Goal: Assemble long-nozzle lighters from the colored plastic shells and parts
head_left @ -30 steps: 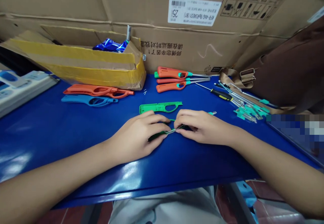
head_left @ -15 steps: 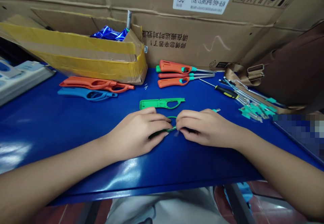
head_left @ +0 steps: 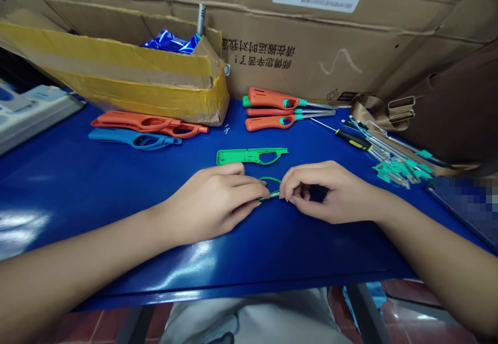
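My left hand is closed around a green lighter casing low over the table, covering most of it. Only its trigger loop and front end show past the fingers. At that front end, the thumb and fingers of my right hand pinch together. Any small part between those fingertips is hidden. Just beyond my hands lies a loose green casing half, its hollow inside facing up.
Orange casings and a blue casing lie by a taped carton. Lighters with metal tubes sit at the back. To the right are a screwdriver and several teal-ended tubes. Tiny pins lie near the carton.
My right hand has shifted slightly right and its fingers are now more rounded, pinching at the casing's front end. My left hand keeps its hold. The view has tilted a little downward.
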`<move>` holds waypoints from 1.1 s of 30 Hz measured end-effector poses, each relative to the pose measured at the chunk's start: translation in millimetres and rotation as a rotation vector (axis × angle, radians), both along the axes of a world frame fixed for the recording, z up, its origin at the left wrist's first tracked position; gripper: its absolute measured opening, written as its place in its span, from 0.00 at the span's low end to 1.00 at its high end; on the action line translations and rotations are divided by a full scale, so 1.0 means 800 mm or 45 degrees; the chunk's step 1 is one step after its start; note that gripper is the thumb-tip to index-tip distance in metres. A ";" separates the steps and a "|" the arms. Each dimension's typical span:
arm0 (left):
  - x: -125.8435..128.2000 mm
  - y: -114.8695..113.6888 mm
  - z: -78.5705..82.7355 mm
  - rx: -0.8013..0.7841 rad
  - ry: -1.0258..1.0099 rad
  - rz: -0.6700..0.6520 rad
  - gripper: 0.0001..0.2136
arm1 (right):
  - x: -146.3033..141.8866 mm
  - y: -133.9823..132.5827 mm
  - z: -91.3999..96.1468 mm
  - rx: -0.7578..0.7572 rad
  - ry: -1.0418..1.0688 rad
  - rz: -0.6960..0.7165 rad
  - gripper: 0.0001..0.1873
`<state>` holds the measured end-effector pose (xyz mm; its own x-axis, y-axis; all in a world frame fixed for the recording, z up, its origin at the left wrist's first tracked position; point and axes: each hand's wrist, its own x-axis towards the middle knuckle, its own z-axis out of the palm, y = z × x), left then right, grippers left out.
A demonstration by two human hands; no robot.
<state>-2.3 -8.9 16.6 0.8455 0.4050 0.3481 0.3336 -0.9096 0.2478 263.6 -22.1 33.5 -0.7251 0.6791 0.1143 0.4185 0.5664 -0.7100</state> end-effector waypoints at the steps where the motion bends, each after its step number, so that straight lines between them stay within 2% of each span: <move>1: 0.000 0.000 0.000 -0.008 0.000 0.003 0.09 | 0.001 0.001 0.000 -0.018 0.013 -0.008 0.07; 6: 0.000 0.001 -0.001 -0.038 -0.003 -0.005 0.09 | 0.003 0.006 -0.002 -0.047 0.069 -0.019 0.05; 11: 0.000 0.001 -0.002 -0.038 -0.023 -0.018 0.09 | -0.002 0.010 -0.008 0.089 0.009 -0.085 0.03; 18: 0.001 0.003 -0.002 -0.018 -0.028 -0.030 0.09 | -0.004 0.009 -0.011 0.257 -0.051 -0.009 0.01; 21: 0.000 0.003 -0.003 -0.020 -0.017 -0.034 0.09 | -0.003 0.010 -0.013 0.293 -0.063 0.018 0.03; 28: 0.001 0.003 -0.002 -0.019 -0.016 -0.025 0.10 | -0.005 0.010 -0.015 0.307 -0.082 -0.003 0.05; 33: 0.002 0.004 -0.001 -0.057 -0.041 -0.023 0.10 | -0.011 0.010 -0.013 0.142 -0.052 -0.135 0.04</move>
